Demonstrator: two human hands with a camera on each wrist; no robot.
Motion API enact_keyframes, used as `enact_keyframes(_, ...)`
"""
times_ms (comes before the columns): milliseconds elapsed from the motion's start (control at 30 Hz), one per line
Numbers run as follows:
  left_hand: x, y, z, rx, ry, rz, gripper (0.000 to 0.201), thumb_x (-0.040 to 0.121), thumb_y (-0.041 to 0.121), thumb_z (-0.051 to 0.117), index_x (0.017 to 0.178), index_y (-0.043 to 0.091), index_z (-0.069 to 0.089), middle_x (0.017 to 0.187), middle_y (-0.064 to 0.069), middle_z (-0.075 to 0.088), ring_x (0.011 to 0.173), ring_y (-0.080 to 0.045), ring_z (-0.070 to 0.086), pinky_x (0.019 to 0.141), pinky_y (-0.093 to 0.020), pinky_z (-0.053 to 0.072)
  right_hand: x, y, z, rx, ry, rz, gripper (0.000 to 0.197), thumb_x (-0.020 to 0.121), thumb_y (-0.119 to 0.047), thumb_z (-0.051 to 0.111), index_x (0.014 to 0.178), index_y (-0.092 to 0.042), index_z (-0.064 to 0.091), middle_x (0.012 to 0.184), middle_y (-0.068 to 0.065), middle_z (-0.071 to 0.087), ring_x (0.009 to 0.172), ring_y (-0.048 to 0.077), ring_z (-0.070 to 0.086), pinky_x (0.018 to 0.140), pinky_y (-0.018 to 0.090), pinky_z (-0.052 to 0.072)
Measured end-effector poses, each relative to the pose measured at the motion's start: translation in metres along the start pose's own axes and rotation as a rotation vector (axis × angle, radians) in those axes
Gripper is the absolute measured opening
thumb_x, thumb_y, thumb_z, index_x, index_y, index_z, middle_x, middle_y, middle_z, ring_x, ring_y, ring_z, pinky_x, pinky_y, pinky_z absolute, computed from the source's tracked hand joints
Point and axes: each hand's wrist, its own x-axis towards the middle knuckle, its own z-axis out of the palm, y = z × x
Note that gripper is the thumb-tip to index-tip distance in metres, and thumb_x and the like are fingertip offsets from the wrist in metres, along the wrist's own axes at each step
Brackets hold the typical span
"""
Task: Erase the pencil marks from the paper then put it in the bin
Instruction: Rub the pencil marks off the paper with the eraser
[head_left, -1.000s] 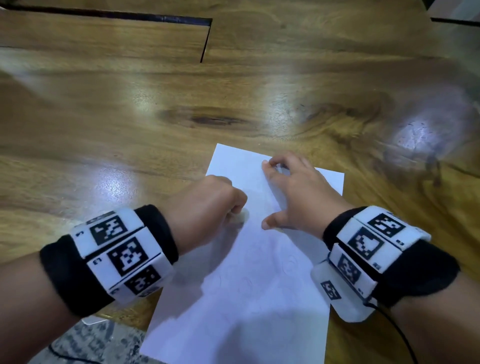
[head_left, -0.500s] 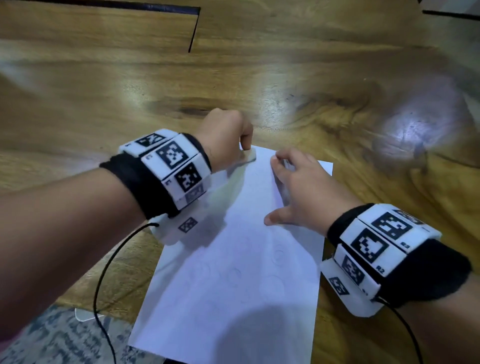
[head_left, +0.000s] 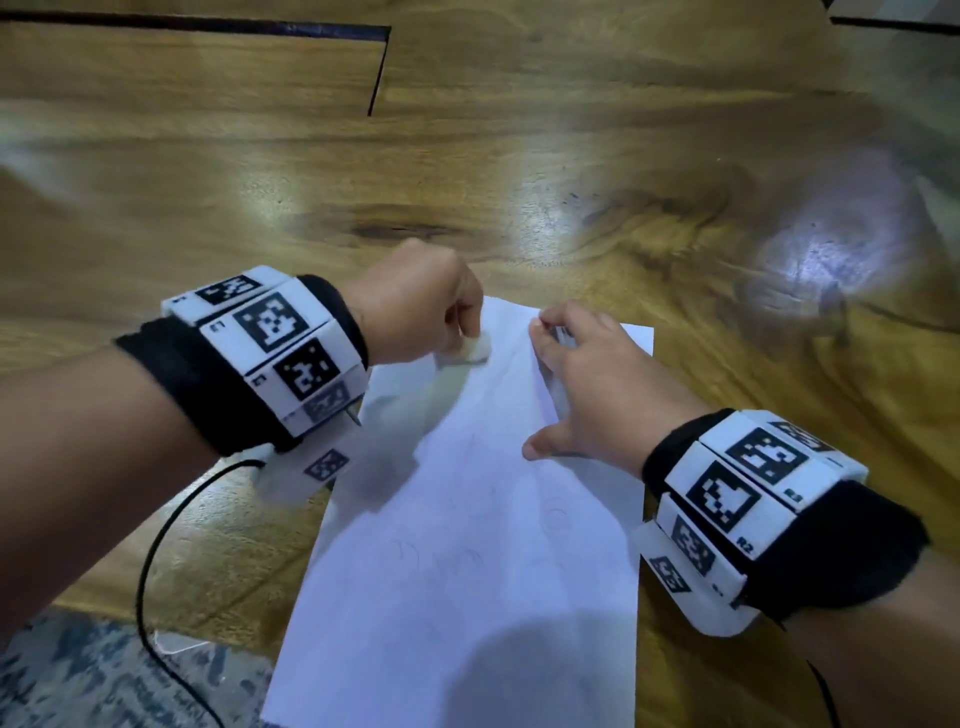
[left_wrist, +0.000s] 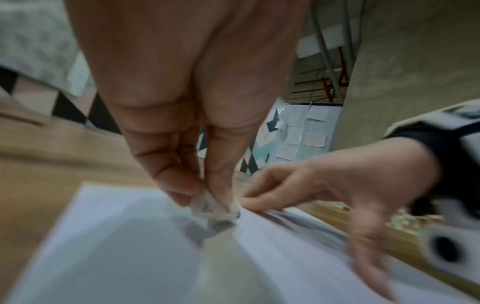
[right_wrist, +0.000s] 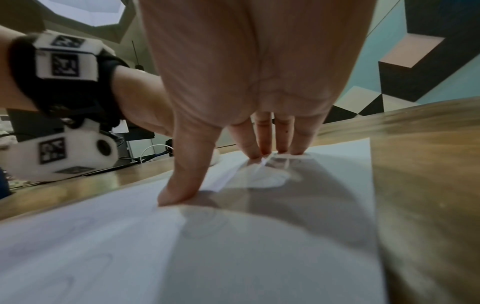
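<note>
A white sheet of paper (head_left: 467, 571) lies on the wooden table (head_left: 467, 182), with faint pencil loops on its near half. My left hand (head_left: 426, 312) pinches a small white eraser (head_left: 475, 349) and holds it down on the sheet near its far edge. In the left wrist view the eraser (left_wrist: 213, 207) sits between thumb and fingers, touching the paper (left_wrist: 116, 236). My right hand (head_left: 587, 384) presses on the sheet with spread fingers and thumb. A small ridge of paper (right_wrist: 233, 174) is raised between thumb and fingertips in the right wrist view.
The table's near edge runs at the lower left, with patterned floor (head_left: 78, 675) below it. A black cable (head_left: 150, 561) hangs from my left wristband. A dark seam (head_left: 374, 78) crosses the tabletop at the back.
My left hand with the eraser went from the sheet's middle to its far edge, then came slightly back onto the paper. The right hand stayed pressing in place.
</note>
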Motion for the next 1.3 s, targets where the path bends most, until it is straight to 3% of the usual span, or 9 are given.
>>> enact_keyframes(100, 0.007, -0.003, -0.012, -0.007, 0.091, -0.024, 0.017, 0.071, 0.002, 0.063, 0.083, 0.012, 0.07, 0.057, 0.006, 0.057, 0.061, -0.012, 0.048, 0.059, -0.021, 0.033, 0.0, 0.0, -0.002, -0.005, -0.005, -0.019, 0.102, 0.066, -0.052, 0.075, 0.147, -0.021, 0.02, 0.141, -0.004, 0.019, 0.128, 0.015, 0.021, 0.098, 0.024, 0.032)
enact_keyframes(233, 0.005, 0.0, -0.006, -0.051, 0.049, -0.02, 0.015, 0.072, 0.002, 0.063, 0.081, 0.014, 0.069, 0.055, 0.011, 0.053, 0.056, -0.001, 0.046, 0.045, -0.006, 0.034, 0.008, 0.002, -0.003, -0.041, -0.002, -0.028, 0.108, 0.061, -0.06, 0.073, 0.148, -0.037, 0.013, 0.137, -0.003, 0.02, 0.123, 0.018, 0.021, 0.101, 0.028, 0.027)
enact_keyframes(400, 0.002, 0.007, 0.008, -0.03, 0.117, -0.04, 0.009, 0.075, 0.009, 0.065, 0.083, 0.011, 0.068, 0.061, 0.007, 0.051, 0.067, -0.015, 0.046, 0.053, -0.02, 0.022, 0.016, 0.003, -0.003, -0.091, 0.009, -0.016, 0.111, 0.057, -0.066, 0.072, 0.146, -0.041, 0.013, 0.134, -0.004, 0.021, 0.119, 0.02, 0.022, 0.099, 0.029, 0.026)
enact_keyframes(567, -0.02, 0.005, 0.016, -0.016, -0.163, 0.059, 0.004, 0.071, 0.015, 0.07, 0.072, 0.019, 0.068, 0.054, 0.014, 0.051, 0.052, -0.002, 0.044, 0.051, -0.007, 0.035, 0.016, 0.004, -0.002, -0.082, -0.006, -0.014, 0.11, 0.058, -0.064, 0.073, 0.147, -0.041, 0.012, 0.137, -0.004, 0.018, 0.123, 0.02, 0.019, 0.103, 0.031, 0.024)
enact_keyframes(667, 0.002, 0.005, 0.004, -0.044, 0.044, 0.022, 0.008, 0.071, 0.012, 0.068, 0.078, 0.014, 0.071, 0.058, 0.004, 0.054, 0.057, -0.014, 0.047, 0.05, -0.02, 0.03, 0.016, 0.005, -0.002, -0.073, -0.004, -0.011, 0.11, 0.058, -0.063, 0.073, 0.146, -0.04, 0.013, 0.137, -0.003, 0.018, 0.123, 0.02, 0.019, 0.102, 0.031, 0.024)
enact_keyframes(767, 0.01, 0.006, 0.002, -0.035, 0.142, 0.015, 0.007, 0.072, 0.011, 0.068, 0.078, 0.01, 0.069, 0.065, 0.0, 0.055, 0.064, -0.017, 0.047, 0.049, -0.007, 0.033, 0.016, 0.006, -0.001, -0.068, 0.004, -0.009, 0.11, 0.057, -0.063, 0.074, 0.147, -0.04, 0.014, 0.136, -0.003, 0.018, 0.122, 0.02, 0.02, 0.102, 0.03, 0.025)
enact_keyframes(933, -0.015, -0.004, 0.013, -0.006, -0.17, 0.051, 0.005, 0.071, 0.016, 0.073, 0.071, 0.018, 0.068, 0.062, 0.005, 0.061, 0.055, -0.003, 0.048, 0.056, -0.015, 0.037, 0.016, 0.006, 0.001, -0.06, 0.005, -0.009, 0.111, 0.058, -0.063, 0.074, 0.147, -0.041, 0.011, 0.137, -0.003, 0.017, 0.124, 0.02, 0.019, 0.102, 0.03, 0.023)
enact_keyframes(1167, 0.003, 0.011, 0.005, -0.007, 0.174, -0.058, 0.005, 0.076, 0.009, 0.064, 0.079, 0.009, 0.067, 0.067, 0.0, 0.052, 0.066, -0.016, 0.044, 0.056, -0.02, 0.029, 0.017, 0.006, 0.0, -0.067, 0.003, -0.005, 0.111, 0.058, -0.063, 0.074, 0.147, -0.041, 0.012, 0.136, -0.003, 0.018, 0.122, 0.02, 0.02, 0.1, 0.029, 0.024)
enact_keyframes(1300, -0.024, 0.006, 0.019, -0.07, -0.069, -0.027, 0.009, 0.073, 0.014, 0.069, 0.066, 0.017, 0.064, 0.054, 0.012, 0.051, 0.051, -0.004, 0.042, 0.048, -0.005, 0.034, 0.017, 0.006, 0.001, -0.051, 0.003, -0.002, 0.111, 0.057, -0.063, 0.074, 0.147, -0.041, 0.012, 0.138, -0.003, 0.016, 0.123, 0.02, 0.017, 0.103, 0.029, 0.022)
